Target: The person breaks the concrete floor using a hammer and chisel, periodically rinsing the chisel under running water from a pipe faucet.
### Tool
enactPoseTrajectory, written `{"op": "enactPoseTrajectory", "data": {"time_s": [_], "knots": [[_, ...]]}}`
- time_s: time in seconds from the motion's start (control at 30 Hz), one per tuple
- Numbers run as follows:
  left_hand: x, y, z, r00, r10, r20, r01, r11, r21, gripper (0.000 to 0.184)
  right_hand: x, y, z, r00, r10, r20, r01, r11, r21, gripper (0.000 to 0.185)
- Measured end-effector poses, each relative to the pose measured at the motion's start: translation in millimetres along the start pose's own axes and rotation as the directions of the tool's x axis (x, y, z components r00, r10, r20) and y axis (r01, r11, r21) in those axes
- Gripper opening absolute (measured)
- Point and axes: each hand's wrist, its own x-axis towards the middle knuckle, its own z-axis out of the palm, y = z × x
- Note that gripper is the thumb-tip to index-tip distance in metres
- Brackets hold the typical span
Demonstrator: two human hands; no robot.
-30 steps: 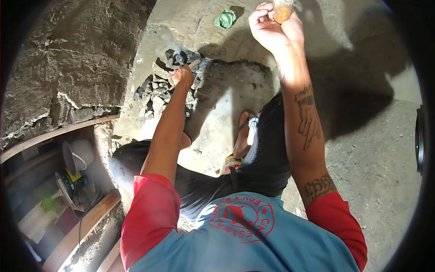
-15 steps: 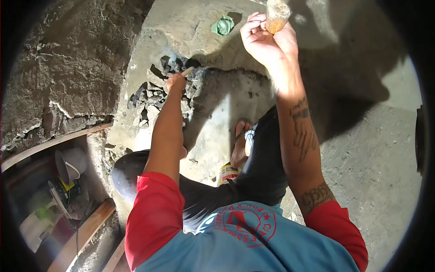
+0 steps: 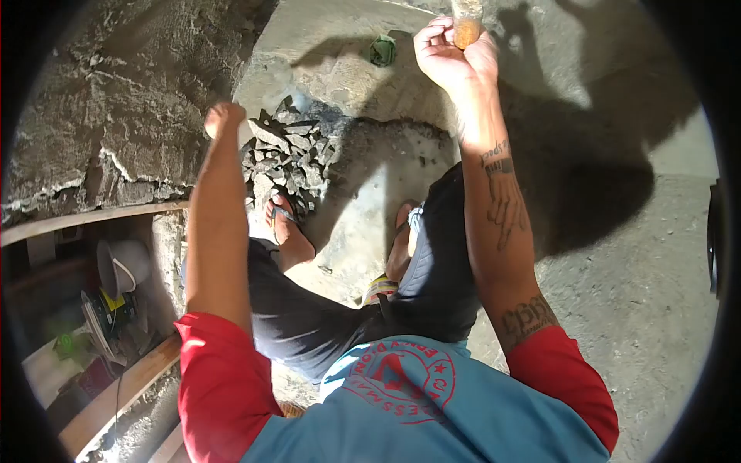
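At the top of the view my right hand [image 3: 457, 58] is palm up, its fingers curled about a short cylindrical thing [image 3: 467, 31]. That thing is pale and partly see-through above, rusty brown at its lower end, and cut by the frame edge. My left hand [image 3: 225, 119] is closed, in front of the rough wall left of a pile of broken grey stones [image 3: 297, 147]. Whatever it holds, if anything, is hidden by the hand. Dark, blackened ground borders the stones on the right.
A crumpled green thing [image 3: 382, 51] lies on the concrete floor [image 3: 633, 255]. The rough wall [image 3: 131, 100] stands on the left. Below it, a wood-edged recess holds a grey-white rounded thing [image 3: 123, 266] and other items. My sandalled foot [image 3: 289, 231] is beside the stones.
My left hand, with a pale stick showing in it before, has moved left from the stones to the wall; the stick no longer shows. My right hand stays nearly in place, holding the cylindrical thing.
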Motion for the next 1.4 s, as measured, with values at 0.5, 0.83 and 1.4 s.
{"op": "enactPoseTrajectory", "data": {"time_s": [0.5, 0.83, 1.4], "knots": [[-25.1, -50.5, -76.7, 0.991, 0.006, -0.134, 0.000, 0.999, 0.045, 0.039, -27.8, -5.3, 1.3, 0.994, 0.109, 0.029, -0.109, 0.994, -0.003, 0.028], [-14.4, -70.8, -53.0, 0.839, 0.326, 0.437, -0.322, 0.943, -0.086, 0.033, -48.1, -1.5, 15.4, 0.998, 0.051, 0.026, -0.051, 0.999, -0.018, 0.025], [-40.0, -28.9, -61.1, 0.773, 0.529, 0.349, -0.550, 0.834, -0.047, 0.035, -146.9, -8.7, 64.7, 0.932, 0.320, 0.169, -0.260, 0.917, -0.302, 0.015]]}}
